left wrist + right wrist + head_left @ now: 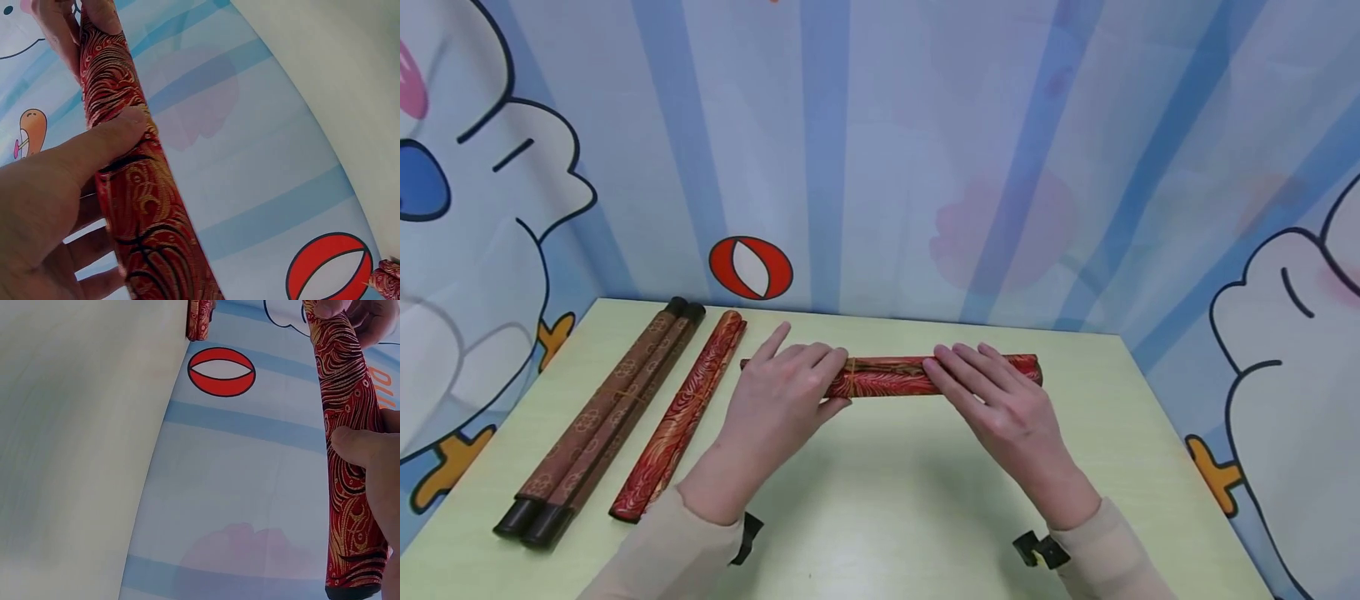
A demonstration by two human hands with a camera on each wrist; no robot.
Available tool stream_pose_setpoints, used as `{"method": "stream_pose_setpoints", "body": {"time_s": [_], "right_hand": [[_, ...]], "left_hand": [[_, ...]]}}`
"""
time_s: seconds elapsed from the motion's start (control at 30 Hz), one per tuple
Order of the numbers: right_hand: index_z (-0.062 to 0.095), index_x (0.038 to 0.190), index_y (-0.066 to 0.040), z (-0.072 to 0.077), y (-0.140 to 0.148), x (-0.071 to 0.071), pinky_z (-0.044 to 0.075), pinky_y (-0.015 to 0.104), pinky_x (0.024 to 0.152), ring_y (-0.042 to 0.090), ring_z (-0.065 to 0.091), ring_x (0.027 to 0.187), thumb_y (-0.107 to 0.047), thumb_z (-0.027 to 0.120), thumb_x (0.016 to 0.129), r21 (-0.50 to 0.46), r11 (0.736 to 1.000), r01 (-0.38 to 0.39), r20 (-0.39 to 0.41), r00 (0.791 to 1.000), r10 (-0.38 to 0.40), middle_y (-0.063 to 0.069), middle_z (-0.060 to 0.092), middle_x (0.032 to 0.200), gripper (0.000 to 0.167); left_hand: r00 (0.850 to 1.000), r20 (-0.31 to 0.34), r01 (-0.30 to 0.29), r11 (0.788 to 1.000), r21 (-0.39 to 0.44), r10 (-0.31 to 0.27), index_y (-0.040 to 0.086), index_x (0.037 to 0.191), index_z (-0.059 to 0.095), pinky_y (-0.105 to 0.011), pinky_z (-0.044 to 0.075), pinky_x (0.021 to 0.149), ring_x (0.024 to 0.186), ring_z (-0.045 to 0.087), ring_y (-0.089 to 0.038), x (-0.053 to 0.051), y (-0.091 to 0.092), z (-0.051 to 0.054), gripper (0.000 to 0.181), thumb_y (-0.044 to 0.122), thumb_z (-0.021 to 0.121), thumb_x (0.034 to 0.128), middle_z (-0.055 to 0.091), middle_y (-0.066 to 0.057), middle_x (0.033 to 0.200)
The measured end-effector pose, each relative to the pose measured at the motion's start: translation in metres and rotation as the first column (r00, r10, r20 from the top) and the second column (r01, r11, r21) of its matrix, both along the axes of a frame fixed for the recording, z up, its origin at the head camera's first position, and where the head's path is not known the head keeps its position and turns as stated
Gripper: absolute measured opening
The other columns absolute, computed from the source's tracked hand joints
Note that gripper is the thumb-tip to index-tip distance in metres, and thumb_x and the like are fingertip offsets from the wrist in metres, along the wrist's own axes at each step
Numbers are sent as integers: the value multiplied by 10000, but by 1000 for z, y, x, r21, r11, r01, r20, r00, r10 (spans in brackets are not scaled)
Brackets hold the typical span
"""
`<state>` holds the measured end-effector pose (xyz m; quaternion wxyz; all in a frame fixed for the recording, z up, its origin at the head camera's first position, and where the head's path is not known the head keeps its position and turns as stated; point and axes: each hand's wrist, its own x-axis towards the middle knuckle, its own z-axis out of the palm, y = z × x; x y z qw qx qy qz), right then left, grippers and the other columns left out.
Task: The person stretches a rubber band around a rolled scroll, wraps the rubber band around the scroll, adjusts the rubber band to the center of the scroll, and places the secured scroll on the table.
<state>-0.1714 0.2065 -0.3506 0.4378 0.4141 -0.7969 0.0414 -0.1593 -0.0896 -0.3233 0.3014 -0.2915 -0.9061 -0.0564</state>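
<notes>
A red rolled scroll (887, 383) with gold and black swirls is held crosswise above the table by both hands, a thin tie around it. Around its left part, my left hand (790, 379) grips it; in the left wrist view the thumb presses the patterned cloth (169, 212), fingers behind. My right hand (1000, 404) grips the right part, its thumb lying across the scroll (350, 506) in the right wrist view. Left of my left hand, a second red swirl-patterned scroll (681, 408) lies slanted on the table.
Two brown scrolls (602, 400) with black ends lie side by side at the table's left, tied together. The pale table (880, 517) meets a blue striped cloth backdrop (895, 167) with cartoon figures at its back edge.
</notes>
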Motion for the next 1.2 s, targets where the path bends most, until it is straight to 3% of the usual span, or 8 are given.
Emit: {"method": "stream_pose_setpoints", "body": {"time_s": [0.3, 0.6, 0.8, 0.97, 1.2], "right_hand": [[706, 1423, -109, 4, -4, -1, 593, 467, 1013, 269, 740, 1168, -70, 485, 1139, -13, 1000, -7, -45, 999, 6, 78, 739, 1355, 362], [722, 1399, -100, 1, -11, -3, 612, 455, 974, 274, 737, 1131, -88, 504, 1136, -20, 999, -42, -45, 998, 41, 80, 755, 1324, 342], [729, 1389, -100, 1, -12, -6, 610, 451, 978, 276, 742, 1126, -84, 510, 1137, -16, 998, -55, -62, 997, 54, 84, 758, 1314, 334], [732, 1383, -96, 5, -10, -6, 604, 450, 993, 274, 744, 1126, -46, 522, 1124, -22, 999, -47, -80, 996, 45, 88, 759, 1312, 337], [743, 1368, -100, 8, -11, -3, 632, 428, 901, 282, 739, 1094, -66, 525, 1127, -34, 998, -61, -86, 995, 58, 87, 768, 1290, 327]], "left_hand": [[997, -59, 55, 997, 55, -51, 90, 1063, 757, -551, 526, 1108, 922, 785, -246, -3, 5, -2, 438, 265, 1008, 750, 806, -66, 1025], [996, -8, 88, 994, 63, -88, 96, 1087, 769, -531, 537, 1099, 947, 787, -221, -9, 10, 0, 459, 282, 1010, 743, 813, -56, 1015], [999, 23, 46, 999, 17, -47, 107, 1194, 768, -565, 496, 1137, 1026, 777, -246, -8, 1, 1, 610, 435, 995, 733, 807, -53, 1103], [998, -57, 5, 1000, -13, -6, 95, 1153, 740, -593, 489, 1135, 1024, 767, -296, -4, -6, 1, 605, 390, 1024, 706, 798, -74, 1098], [980, -195, 49, 999, -13, -51, 83, 1027, 709, -565, 531, 1097, 936, 768, -276, -7, 2, -2, 417, 231, 991, 758, 787, -66, 1001]]}}
